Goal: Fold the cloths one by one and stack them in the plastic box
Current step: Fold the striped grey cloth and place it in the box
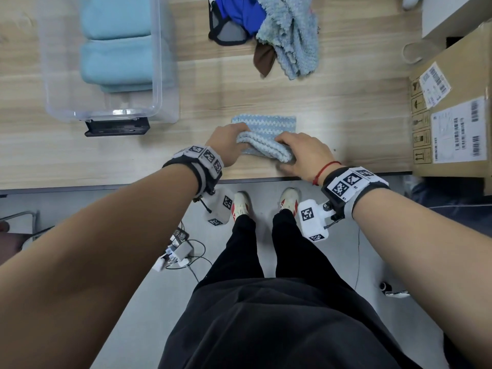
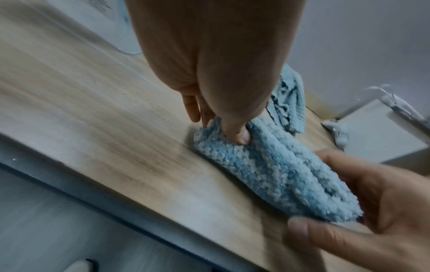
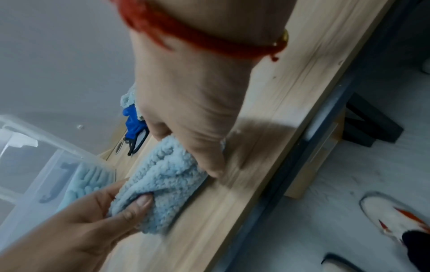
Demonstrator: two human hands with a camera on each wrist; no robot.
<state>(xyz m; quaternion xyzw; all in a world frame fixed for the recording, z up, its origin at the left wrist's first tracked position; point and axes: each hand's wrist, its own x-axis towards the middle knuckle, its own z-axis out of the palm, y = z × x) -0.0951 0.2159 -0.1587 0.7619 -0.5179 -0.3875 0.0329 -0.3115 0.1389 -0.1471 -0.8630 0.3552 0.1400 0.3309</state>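
Note:
A light blue fluffy cloth with white zigzag stripes lies near the table's front edge, its near half rolled up and lifted. My left hand pinches the left end of that fold, thumb on top. My right hand grips the right end. The clear plastic box stands at the back left with folded pale teal cloths stacked inside. A heap of unfolded cloths, pale blue, royal blue and brown, lies at the back centre.
A black device lies against the box's near wall. A cardboard carton with labels fills the table's right end. The table edge runs just under my wrists; my feet and cables are on the floor below.

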